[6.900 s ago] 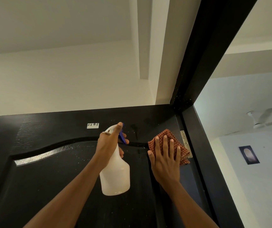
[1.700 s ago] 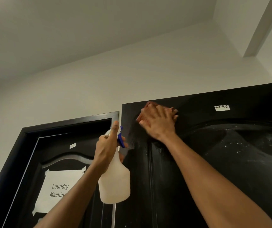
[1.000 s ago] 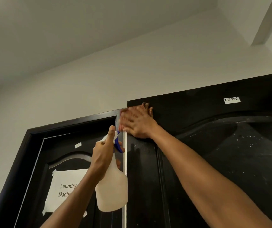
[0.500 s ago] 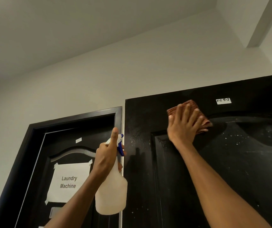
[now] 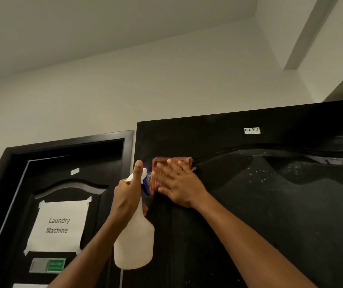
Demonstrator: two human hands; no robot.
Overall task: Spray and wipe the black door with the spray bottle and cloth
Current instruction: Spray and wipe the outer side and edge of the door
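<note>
The black door (image 5: 249, 204) fills the right half of the view, with white specks on its upper panel. My right hand (image 5: 178, 186) presses a red checked cloth (image 5: 172, 163) flat against the door near its upper left edge, fingers spread and pointing left. My left hand (image 5: 129, 198) grips the neck of a white spray bottle (image 5: 134, 244) with a blue trigger, just left of the cloth, thumb raised beside the nozzle.
A second black door (image 5: 66, 183) in its frame stands to the left, with a taped paper sign (image 5: 59, 225) reading "Laundry Machine". A small white label (image 5: 252, 130) sits near the top of the door being wiped. White wall and ceiling lie above.
My right hand has slid the cloth left and down, from the top of the panel to the door's left edge beside the bottle. The left hand has kept hold of the bottle.
</note>
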